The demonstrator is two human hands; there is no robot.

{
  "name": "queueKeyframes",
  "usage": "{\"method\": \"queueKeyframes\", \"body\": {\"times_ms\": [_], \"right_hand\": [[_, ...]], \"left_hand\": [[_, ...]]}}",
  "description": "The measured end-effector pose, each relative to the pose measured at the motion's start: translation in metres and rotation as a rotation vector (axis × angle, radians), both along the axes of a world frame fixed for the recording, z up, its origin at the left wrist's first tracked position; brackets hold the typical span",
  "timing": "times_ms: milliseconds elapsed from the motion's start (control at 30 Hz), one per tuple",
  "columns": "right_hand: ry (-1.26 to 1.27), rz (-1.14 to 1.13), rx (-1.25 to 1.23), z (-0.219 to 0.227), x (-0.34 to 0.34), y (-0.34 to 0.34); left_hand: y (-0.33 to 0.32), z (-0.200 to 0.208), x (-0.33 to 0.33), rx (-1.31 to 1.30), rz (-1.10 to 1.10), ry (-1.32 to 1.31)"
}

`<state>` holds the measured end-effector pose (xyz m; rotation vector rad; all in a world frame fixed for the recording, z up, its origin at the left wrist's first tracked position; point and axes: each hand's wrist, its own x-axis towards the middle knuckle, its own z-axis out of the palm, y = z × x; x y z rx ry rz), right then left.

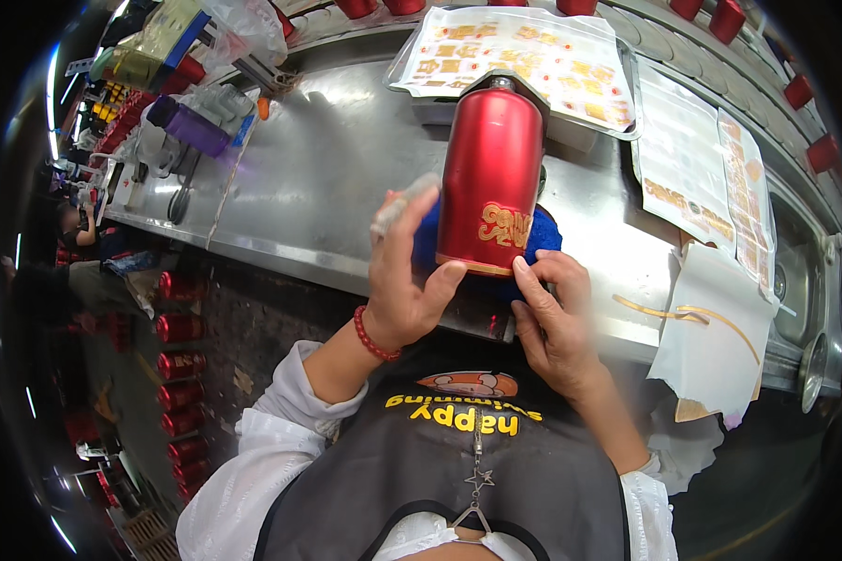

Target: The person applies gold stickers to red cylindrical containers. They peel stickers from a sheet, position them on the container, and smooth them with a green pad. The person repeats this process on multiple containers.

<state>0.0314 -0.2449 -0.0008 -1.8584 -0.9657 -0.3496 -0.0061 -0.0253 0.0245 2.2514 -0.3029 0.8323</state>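
Observation:
A shiny red metal bottle [491,168] lies in front of me, its neck pointing away and a dark holder at the far end. Blue cloth [544,232] shows beneath it. Near its base is a gold decal [505,226], and a thin gold strip [468,266] runs along the lower rim. My left hand [404,271] is beside the bottle with fingers stretched, something whitish and blurred on its fingertips, and the thumb at the lower left rim. At the lower right rim, one fingertip of my right hand [559,318] touches the bottle; its fingers are bent but apart.
Behind the bottle, a metal tray [634,117] bears a white sheet of gold decals [533,56]. More decal sheets [688,164] and white paper with loose gold strips [711,346] lie right. Left stands a purple bottle [189,127]; a person [84,229] works beyond. Red bottles line the conveyor [692,70].

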Motion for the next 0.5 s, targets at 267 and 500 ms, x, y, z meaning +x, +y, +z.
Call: {"method": "queueKeyframes", "body": {"times_ms": [267,500], "right_hand": [[0.042,-0.028,0.028,-0.004,0.000,-0.004],[-0.007,-0.066,-0.043,0.007,0.003,-0.013]], "left_hand": [[0.003,-0.002,-0.007,0.650,-0.084,-0.360],[0.002,-0.012,-0.006,0.475,-0.087,-0.296]]}}
